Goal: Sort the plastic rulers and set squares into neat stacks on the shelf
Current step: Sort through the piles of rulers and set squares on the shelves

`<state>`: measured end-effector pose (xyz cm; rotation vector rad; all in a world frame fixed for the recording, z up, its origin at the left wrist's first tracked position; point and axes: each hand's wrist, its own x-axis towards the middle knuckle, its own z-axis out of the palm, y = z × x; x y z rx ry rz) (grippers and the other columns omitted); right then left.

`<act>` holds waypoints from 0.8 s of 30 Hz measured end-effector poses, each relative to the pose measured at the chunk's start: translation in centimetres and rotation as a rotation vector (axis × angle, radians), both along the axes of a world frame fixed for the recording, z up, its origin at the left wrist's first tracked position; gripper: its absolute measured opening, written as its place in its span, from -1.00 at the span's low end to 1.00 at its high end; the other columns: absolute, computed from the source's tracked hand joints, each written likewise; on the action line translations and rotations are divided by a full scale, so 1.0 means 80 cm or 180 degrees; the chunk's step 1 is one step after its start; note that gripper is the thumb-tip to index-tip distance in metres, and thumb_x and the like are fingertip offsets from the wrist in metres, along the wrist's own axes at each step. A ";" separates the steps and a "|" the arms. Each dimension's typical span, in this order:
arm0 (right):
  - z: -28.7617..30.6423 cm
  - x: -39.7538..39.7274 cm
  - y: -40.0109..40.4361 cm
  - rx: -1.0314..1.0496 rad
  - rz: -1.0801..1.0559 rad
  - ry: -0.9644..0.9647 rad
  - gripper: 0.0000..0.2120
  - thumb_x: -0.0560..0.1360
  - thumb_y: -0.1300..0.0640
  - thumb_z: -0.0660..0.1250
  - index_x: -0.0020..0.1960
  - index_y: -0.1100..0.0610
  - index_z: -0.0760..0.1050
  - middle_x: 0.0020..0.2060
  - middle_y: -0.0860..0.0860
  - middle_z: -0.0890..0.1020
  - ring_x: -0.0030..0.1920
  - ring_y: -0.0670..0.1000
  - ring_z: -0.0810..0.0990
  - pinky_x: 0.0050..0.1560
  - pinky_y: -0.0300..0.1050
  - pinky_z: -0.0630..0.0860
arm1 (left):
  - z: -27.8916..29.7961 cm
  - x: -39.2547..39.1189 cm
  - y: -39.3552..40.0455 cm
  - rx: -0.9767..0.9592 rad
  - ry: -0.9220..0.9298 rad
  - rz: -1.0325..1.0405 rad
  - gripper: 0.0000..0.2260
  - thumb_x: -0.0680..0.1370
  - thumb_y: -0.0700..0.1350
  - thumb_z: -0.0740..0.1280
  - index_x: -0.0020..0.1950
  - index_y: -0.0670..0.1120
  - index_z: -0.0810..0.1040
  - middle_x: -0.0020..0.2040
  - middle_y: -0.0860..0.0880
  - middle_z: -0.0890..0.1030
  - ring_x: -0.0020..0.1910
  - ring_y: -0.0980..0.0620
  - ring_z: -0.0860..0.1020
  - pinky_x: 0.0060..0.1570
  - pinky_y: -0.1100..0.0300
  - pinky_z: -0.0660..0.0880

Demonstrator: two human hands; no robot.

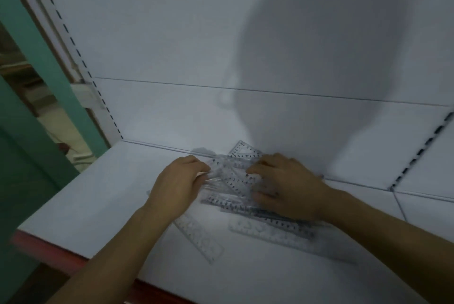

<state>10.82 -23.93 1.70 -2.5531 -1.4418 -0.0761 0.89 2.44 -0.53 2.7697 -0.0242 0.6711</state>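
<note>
A loose pile of clear plastic rulers and set squares (232, 176) lies in the middle of the white shelf (93, 195). My left hand (175, 184) grips the pile's left side, fingers curled over the plastic. My right hand (287, 184) holds the pile's right side, fingers bent over a set square. One set square (243, 150) pokes out behind the hands near the back panel. A clear ruler (199, 237) lies slanted in front of my left wrist. Several straight rulers (277, 228) lie in front of my right hand.
The shelf has a red front edge (46, 252) and a white back panel (196, 112). Slotted uprights stand at the left (73, 48) and right (422, 149). A green wall (29, 151) is at far left. My shadow falls on the back panel.
</note>
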 end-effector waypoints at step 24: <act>0.002 -0.078 0.034 0.1180 -0.1396 -0.1489 -0.87 0.60 0.20 0.31 -0.06 0.18 0.62 -0.15 0.06 0.62 -0.20 0.12 0.56 -0.24 0.02 0.52 | 0.004 -0.017 0.019 -0.1092 -0.0641 -0.0743 -0.79 0.46 -0.33 0.44 0.00 -0.08 0.69 -0.03 0.05 0.59 -0.15 0.13 0.53 -0.03 0.51 0.35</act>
